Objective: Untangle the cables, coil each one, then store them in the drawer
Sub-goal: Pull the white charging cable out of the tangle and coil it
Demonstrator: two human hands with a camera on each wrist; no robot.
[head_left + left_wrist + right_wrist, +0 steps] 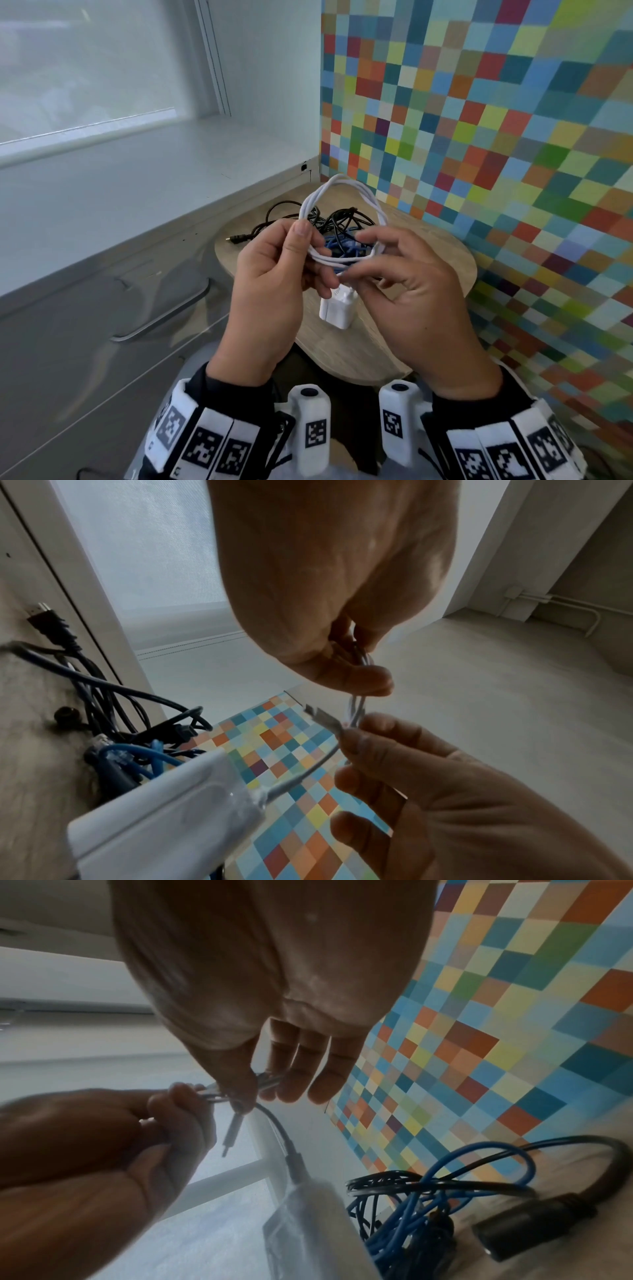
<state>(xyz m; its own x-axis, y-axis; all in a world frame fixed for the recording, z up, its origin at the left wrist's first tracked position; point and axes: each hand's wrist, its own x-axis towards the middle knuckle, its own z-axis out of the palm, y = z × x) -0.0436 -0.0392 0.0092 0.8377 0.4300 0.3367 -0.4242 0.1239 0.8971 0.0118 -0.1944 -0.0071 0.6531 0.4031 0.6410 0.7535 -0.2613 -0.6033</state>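
Both hands hold a white cable [346, 192] wound into a loop above the worktop [442, 253]. The left hand [270, 284] is curled round the gathered strands on the loop's left side, thumb pressed on top. The right hand [414, 291] pinches the strands at the loop's lower right between thumb and forefinger, its other fingers spread loosely. From the left wrist view, the cable's free plug [323, 718] sticks out just beside the right fingertips [380, 726]. A white charger [337, 308] hangs from the cable below the hands, over the near part of the worktop. Behind the loop, toward the far corner, black cables [274, 212] and a blue cable [342, 245] lie tangled in a heap on the worktop, one black plug [239, 237] reaching toward the left edge. A drawer [102, 308] with a metal handle [164, 318] stands to the left of the worktop, shut.
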